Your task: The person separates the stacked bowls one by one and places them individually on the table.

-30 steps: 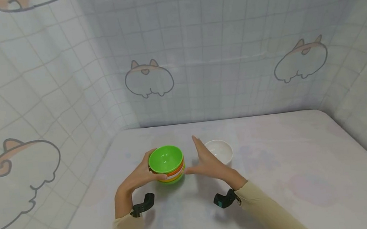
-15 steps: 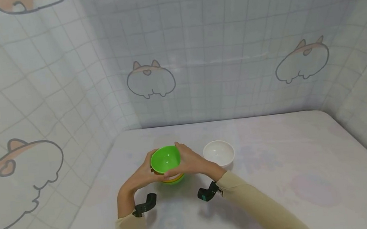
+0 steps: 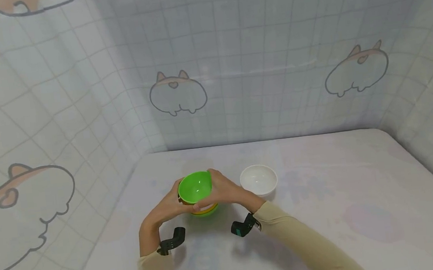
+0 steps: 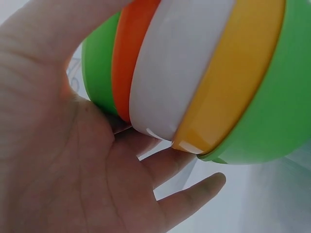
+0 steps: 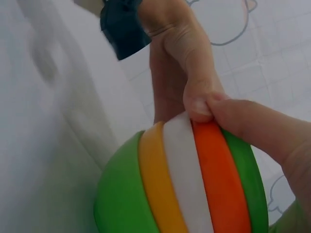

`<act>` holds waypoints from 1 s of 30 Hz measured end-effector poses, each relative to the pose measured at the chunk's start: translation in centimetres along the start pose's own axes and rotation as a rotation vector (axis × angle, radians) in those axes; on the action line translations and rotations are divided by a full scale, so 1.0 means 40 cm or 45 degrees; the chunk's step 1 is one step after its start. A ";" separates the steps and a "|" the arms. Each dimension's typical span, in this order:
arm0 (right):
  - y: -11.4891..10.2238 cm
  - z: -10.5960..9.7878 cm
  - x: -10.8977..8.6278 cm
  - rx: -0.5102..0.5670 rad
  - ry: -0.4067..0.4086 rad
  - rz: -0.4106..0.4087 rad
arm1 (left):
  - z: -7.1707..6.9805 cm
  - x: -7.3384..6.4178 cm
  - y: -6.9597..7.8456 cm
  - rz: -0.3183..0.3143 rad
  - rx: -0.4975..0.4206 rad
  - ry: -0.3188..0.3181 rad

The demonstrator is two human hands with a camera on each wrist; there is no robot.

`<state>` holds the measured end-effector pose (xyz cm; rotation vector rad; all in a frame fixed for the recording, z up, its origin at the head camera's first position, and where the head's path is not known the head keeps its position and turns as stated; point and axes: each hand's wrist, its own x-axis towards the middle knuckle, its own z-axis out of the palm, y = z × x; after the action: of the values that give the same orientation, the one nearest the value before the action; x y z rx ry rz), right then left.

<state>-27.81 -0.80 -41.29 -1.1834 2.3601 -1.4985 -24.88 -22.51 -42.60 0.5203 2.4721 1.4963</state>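
Observation:
A stack of nested bowls stands upright on the table, with a green bowl (image 3: 195, 188) on top. Below it come an orange bowl (image 5: 218, 174), a white bowl (image 4: 180, 58), a yellow bowl (image 4: 233, 73) and a lighter green bowl (image 4: 286, 97) at the bottom. From the left side, my left hand (image 3: 168, 205) grips the stack, its thumb across the front. My right hand (image 3: 226, 190) holds the stack's upper part from the right, covering part of the top bowl's rim. Both thumbs meet at the front, as the right wrist view shows. Most right fingers are hidden behind the bowls.
A separate white bowl (image 3: 258, 180) sits just right of the stack, behind the right wrist. The table (image 3: 327, 211) has a pale patterned cover. Cloth with a grid and animal drawings (image 3: 252, 61) hangs at the back and both sides.
My right hand has moved left from beside the stack, and it now holds the upper bowls. My left hand has kept its grip. Over the last half second hardly anything has moved.

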 end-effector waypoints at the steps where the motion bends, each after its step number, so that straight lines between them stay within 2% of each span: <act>1: 0.000 0.000 0.000 0.001 0.008 0.007 | -0.001 0.002 0.000 -0.001 -0.002 -0.005; 3: -0.001 0.000 0.000 0.005 0.021 0.026 | -0.003 0.006 0.000 -0.003 -0.005 -0.014; 7: -0.002 0.003 -0.006 -0.026 0.070 0.128 | -0.003 0.009 -0.001 0.002 -0.020 -0.030; 12: -0.017 0.001 -0.019 -0.072 0.159 0.211 | 0.004 0.004 0.002 -0.026 -0.020 -0.017; 17: -0.040 -0.014 -0.029 -0.108 0.220 0.189 | 0.005 0.002 0.002 -0.076 -0.002 0.008; 21: -0.066 -0.035 -0.037 -0.116 0.234 0.123 | 0.000 0.005 0.000 -0.084 0.019 0.012; 24: -0.086 -0.049 -0.048 -0.100 0.229 0.110 | -0.003 0.005 -0.001 -0.092 0.041 0.006; 30: -0.114 -0.075 -0.089 -0.093 0.238 0.168 | -0.003 0.004 0.002 -0.119 0.044 -0.006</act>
<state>-24.21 2.75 -37.18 -0.9159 2.5766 -1.5530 -25.04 -22.53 -42.48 0.4073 2.4862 1.4181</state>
